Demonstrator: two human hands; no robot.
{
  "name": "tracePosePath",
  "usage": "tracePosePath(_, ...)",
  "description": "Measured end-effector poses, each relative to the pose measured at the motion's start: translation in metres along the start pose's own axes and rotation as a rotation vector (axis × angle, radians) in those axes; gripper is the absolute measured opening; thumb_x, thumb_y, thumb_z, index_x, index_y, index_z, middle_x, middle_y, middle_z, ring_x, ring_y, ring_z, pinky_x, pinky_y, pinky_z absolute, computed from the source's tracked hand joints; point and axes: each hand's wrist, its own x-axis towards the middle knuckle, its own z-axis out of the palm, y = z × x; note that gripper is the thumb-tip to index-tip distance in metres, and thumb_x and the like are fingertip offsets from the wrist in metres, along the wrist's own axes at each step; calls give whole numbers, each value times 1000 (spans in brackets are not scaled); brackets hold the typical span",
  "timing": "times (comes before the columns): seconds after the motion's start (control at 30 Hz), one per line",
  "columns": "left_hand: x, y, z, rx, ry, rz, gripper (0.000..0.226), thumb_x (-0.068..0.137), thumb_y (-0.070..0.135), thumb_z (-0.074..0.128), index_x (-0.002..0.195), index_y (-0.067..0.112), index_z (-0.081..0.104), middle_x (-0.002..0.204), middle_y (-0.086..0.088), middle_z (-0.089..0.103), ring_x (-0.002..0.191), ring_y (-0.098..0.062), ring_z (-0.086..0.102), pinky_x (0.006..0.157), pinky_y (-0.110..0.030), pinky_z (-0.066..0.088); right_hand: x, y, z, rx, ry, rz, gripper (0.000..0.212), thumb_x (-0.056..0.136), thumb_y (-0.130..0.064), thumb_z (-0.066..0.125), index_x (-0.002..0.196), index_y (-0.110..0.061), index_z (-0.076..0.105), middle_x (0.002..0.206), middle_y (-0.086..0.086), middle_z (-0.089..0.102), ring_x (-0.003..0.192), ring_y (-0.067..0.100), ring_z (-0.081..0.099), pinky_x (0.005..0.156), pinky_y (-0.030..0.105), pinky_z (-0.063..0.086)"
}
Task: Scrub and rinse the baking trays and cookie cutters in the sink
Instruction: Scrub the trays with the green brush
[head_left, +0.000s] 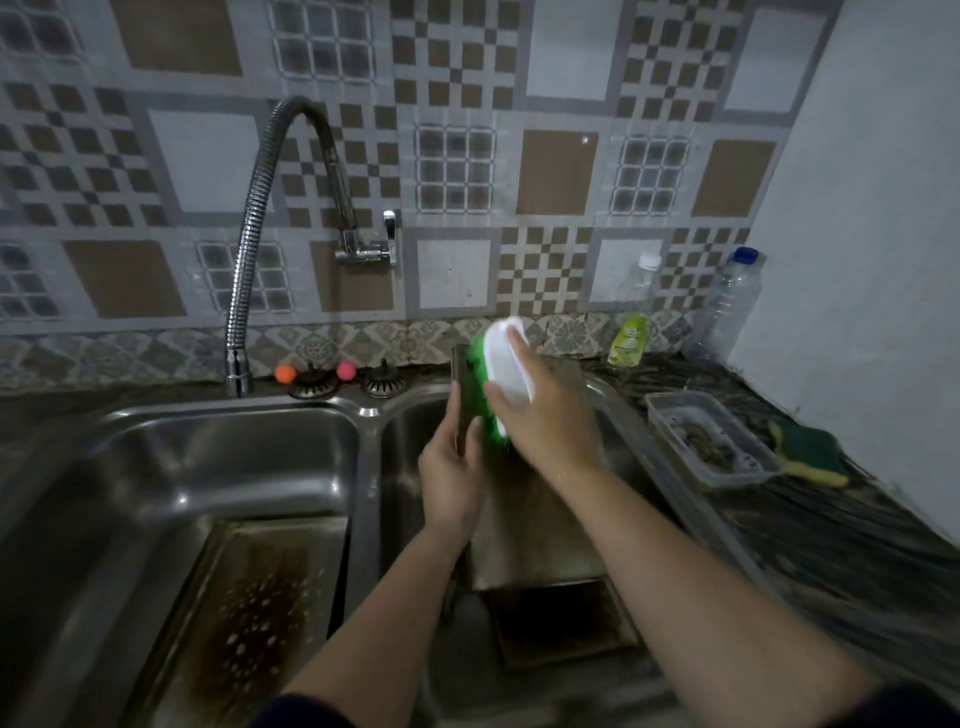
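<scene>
Hands are working together over the right basin of a double steel sink (371, 415), just right of the frame's centre. The left hand (452, 475) is gripping the left edge of a baking tray (535, 525), fingers curled round its rim, holding it tilted so its far end is leaning up toward the tiled wall. The right hand (540, 410) is clasping the white handle of a scrub brush (501, 376), whose green bristles are pressing against the tray's upper left part. Below this tray, a second baking tray (566, 623) is lying in the bottom of the same basin, partly covered. A third tray (244, 613), stained brown and flecked with suds, is resting in the left basin at the lower left of the frame. A flexible metal faucet (249, 260) is arching from the wall down over the left basin. On the counter at the right edge, a clear plastic container (711, 436) is sitting beside a green and yellow sponge (810, 449). Cookie cutters cannot be made out.
</scene>
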Motion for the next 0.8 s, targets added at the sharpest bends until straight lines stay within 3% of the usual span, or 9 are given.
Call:
tracePosePath(0.1,12,-1,-2,52,109,-9,50,98,11,49,145,21,38,134,0,57,115,-6,59,96,-17,46,1,-9,-3,11,-70,4,67,94,-46,54,150,-44,17,132,2,50,108,14,52,78,20,42)
tracePosePath(0.2,26,1,-22,90,270,-30,50,97,13,50,146,21,38,102,-4,67,81,-4,58,71,-13,45,-64,4,16,106,-82,-101,72,88,-48,58,149,-48,18,131,-1,51,105,9,53,83,18,47)
tracePosePath(0.3,23,10,-25,118,259,22,51,98,19,49,147,22,35,83,-1,63,68,-7,52,60,-11,42,-89,29,24,279,-87,-108,76,85,-47,60,148,-48,19,138,-5,52,114,8,56,89,9,41)
tracePosePath(0.4,5,14,-6,122,211,60,51,98,18,51,146,23,35,110,0,69,92,-3,63,81,-16,50,-34,38,4,267,-9,49,72,89,-41,62,149,-46,21,132,2,57,95,8,56,63,4,37)
tracePosePath(0.47,-8,16,12,104,173,73,51,98,18,51,146,25,35,129,-3,62,115,-14,61,98,-30,49,10,44,-17,267,-34,116,67,92,-41,59,150,-41,24,139,4,52,103,16,57,64,10,40)
tracePosePath(0.5,-12,19,20,113,186,80,51,98,18,51,146,23,35,129,-3,62,115,-15,61,98,-31,49,22,47,-26,286,-60,142,66,93,-41,58,150,-41,25,143,4,48,110,20,56,71,16,44)
tracePosePath(0.57,-12,24,28,173,269,90,51,97,18,51,146,22,37,102,2,69,84,-1,64,78,-21,52,14,54,-34,294,-127,150,67,92,-41,58,149,-43,23,144,4,48,113,23,56,74,23,46)
tracePosePath(0.63,-10,27,26,257,363,70,51,97,20,51,145,27,38,70,5,55,58,-5,48,62,-24,43,-24,71,-28,268,-185,107,70,91,-42,60,148,-48,19,138,4,52,108,19,58,74,23,48)
tracePosePath(0.8,-24,39,24,435,519,-8,51,99,25,48,146,34,33,74,2,59,67,-14,58,71,-31,51,-73,111,-32,286,-225,51,76,91,-37,61,148,-49,13,145,2,46,120,20,52,98,31,44)
